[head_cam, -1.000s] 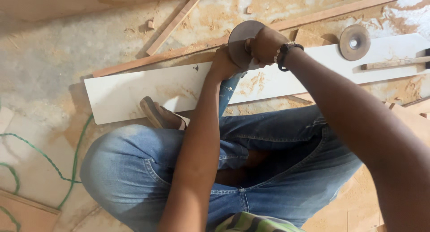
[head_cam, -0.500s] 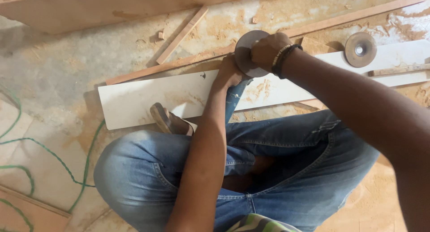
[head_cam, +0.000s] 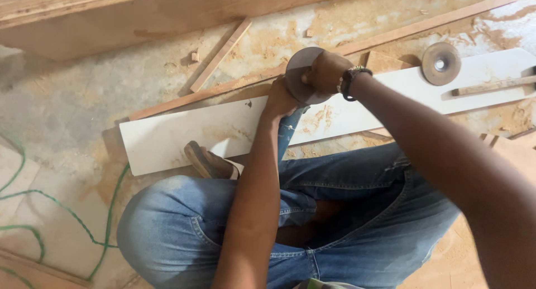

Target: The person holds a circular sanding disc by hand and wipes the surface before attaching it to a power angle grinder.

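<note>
Head view: the right hand (head_cam: 326, 71) clamps a grey disc (head_cam: 301, 76) at twelve o'clock of the knees, above the white board (head_cam: 184, 135). The left hand (head_cam: 279, 99) grips a tool beneath it (mostly hidden). A slip could nick fingers; loose sawdust underfoot may let the board skid.

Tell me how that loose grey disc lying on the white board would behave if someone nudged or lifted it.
The loose disc lies flat on the white board, so a nudge would probably slide it, not roll it. It looks thin and rigid, with a centre hole, so likely stiff and fairly light. Sawdust on the board may let it skid easily.
</note>
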